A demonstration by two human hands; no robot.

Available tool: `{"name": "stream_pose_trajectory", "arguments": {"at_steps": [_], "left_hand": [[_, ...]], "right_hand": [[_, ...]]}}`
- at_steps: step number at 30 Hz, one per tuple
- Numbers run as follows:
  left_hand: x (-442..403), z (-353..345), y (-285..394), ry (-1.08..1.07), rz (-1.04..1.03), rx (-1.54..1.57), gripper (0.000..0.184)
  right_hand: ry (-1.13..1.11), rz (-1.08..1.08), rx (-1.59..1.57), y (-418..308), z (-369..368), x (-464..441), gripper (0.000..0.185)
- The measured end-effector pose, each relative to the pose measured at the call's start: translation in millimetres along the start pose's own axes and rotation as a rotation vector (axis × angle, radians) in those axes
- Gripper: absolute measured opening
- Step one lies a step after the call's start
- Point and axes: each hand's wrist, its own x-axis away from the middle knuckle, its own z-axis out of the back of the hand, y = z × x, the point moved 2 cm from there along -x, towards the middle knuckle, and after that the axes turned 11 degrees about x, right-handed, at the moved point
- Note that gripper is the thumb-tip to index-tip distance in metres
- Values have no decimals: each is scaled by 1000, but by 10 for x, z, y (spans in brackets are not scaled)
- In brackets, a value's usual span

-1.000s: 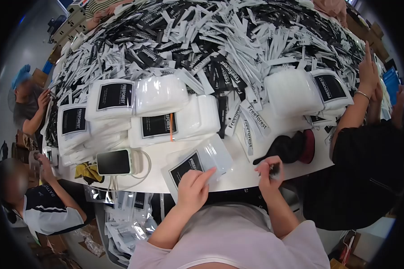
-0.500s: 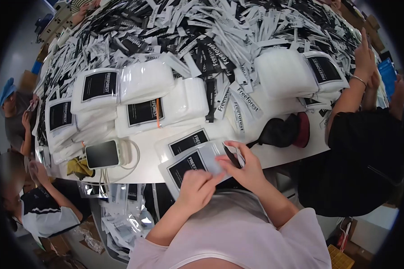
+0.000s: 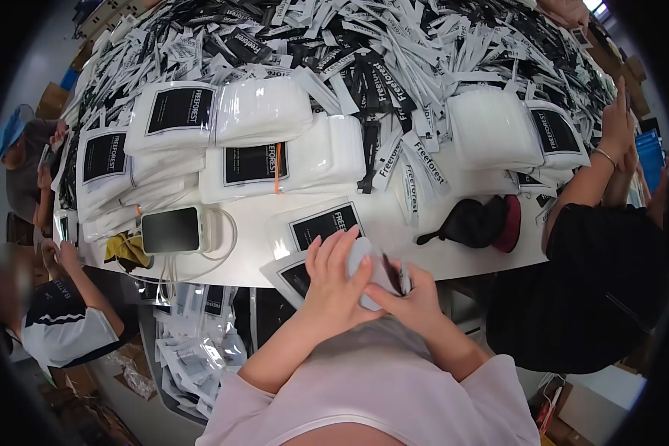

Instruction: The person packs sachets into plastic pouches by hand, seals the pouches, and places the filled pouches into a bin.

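My left hand [image 3: 333,286] is wrapped round the left side of a clear plastic bag [image 3: 364,267], whose black label part [image 3: 293,279] sticks out beyond the wrist side. My right hand [image 3: 412,297] pinches something small and dark [image 3: 395,276] at the bag's right edge; its details are hidden by the fingers. Under and behind the hands, another bag with a black FREEFOREST label [image 3: 325,226] lies flat on the white table [image 3: 260,253].
Bundled bags [image 3: 264,111] are stacked behind, with more bundles [image 3: 494,130] at the right. A phone [image 3: 171,230] with a cable, a yellow cloth [image 3: 128,251] and a black-red pouch [image 3: 472,223] lie near the edge. Co-workers sit left; another stands right [image 3: 572,290]. Loose sachets [image 3: 394,44] fill the back.
My right hand has come from the right to the bag with the dark item. My left hand has gone from pointing over the bag to curling round it, and the bag is now raised and bent.
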Motion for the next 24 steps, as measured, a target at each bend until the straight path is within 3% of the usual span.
{"name": "stream_pose_trajectory", "arguments": {"at_steps": [3, 6, 9, 13, 16, 21, 23, 24], "left_hand": [[22, 10, -35, -5, 61, 119, 110], [45, 49, -111, -60, 17, 95, 108], [88, 178, -106, -148, 39, 212, 108], [271, 289, -20, -146, 169, 363, 95], [205, 403, -64, -93, 195, 338, 79], [254, 321, -25, -138, 143, 327, 65], [247, 357, -46, -138, 148, 282, 71], [219, 395, -34, -109, 189, 273, 74]], "right_hand": [[53, 27, 27, 3, -56, 9, 30], [-11, -98, 6, -40, -117, -10, 30], [-78, 75, 71, -111, -123, -35, 32], [-233, 28, 154, -197, -96, -84, 36], [-267, 153, -28, -262, -83, -120, 30], [-190, 199, 193, -47, -64, -180, 29], [-117, 284, 307, 192, -104, -200, 26], [1, 293, 204, 194, -72, -214, 25]]}}
